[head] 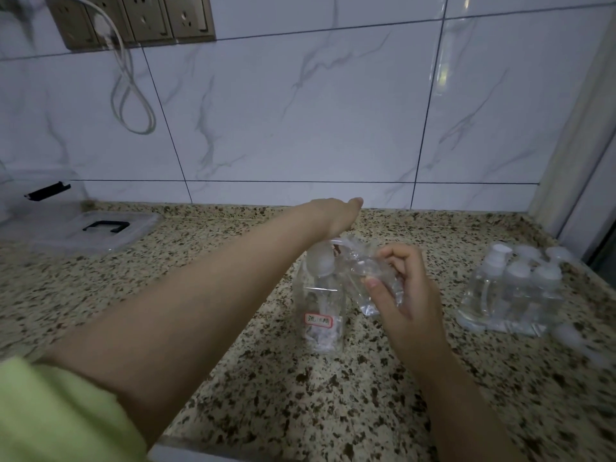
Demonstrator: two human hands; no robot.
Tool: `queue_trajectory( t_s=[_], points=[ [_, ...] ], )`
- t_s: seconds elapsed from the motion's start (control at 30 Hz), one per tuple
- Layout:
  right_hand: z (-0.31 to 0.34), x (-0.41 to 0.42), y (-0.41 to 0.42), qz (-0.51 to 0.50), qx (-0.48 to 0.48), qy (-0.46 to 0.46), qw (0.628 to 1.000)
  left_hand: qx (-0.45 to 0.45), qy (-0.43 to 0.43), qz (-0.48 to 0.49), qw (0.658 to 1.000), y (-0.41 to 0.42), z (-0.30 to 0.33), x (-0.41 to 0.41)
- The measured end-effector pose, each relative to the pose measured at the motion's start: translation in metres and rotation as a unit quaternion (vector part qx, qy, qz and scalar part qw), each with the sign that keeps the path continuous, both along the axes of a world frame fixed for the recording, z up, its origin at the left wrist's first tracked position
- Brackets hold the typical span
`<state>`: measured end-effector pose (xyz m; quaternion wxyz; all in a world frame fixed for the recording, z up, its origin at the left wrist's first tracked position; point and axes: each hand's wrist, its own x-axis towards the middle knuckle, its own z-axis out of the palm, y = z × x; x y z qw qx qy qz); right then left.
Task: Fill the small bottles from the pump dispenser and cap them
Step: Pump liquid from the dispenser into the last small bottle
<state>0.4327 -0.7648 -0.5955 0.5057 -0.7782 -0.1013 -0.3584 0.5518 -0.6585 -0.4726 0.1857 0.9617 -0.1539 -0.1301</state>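
Though tilted toward dispenser (pixel 321 295), small bottle (pixel 373 278)

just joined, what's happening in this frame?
A person is filling a small clear bottle at the pump dispenser on the granite counter. The left hand presses down on the pump head, while the right hand holds the small bottle tilted beside the nozzle. A cluster of capped small bottles stands to the right. How full the held bottle is cannot be told.
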Motion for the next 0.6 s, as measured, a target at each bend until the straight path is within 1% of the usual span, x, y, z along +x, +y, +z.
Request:
queue_trajectory(
  t_s=[0.17,0.3,0.4,0.53,0.6],
  points=[
    [-0.0016,0.0013,-0.0012,-0.003,0.004,0.005,1.0,-0.032,-0.004,-0.006,0.999,0.0011,-0.0013,0.0012],
    [-0.0019,0.0009,-0.0013,0.0,0.005,0.004,1.0,-0.018,0.001,-0.002,1.0,-0.0005,-0.0019,0.0006],
    [-0.0032,0.0019,-0.0014,-0.004,0.006,0.002,1.0,-0.034,-0.011,-0.008,0.999,0.0009,-0.001,0.0006],
    [-0.0041,0.0019,-0.0016,0.0,0.01,0.013,1.0,-0.006,0.005,-0.003,1.0,-0.0006,0.0019,-0.0012],
    [-0.0042,0.0014,-0.0016,0.003,0.02,0.011,1.0,-0.014,0.0,-0.003,1.0,0.0,0.0062,0.0014]
  ],
)
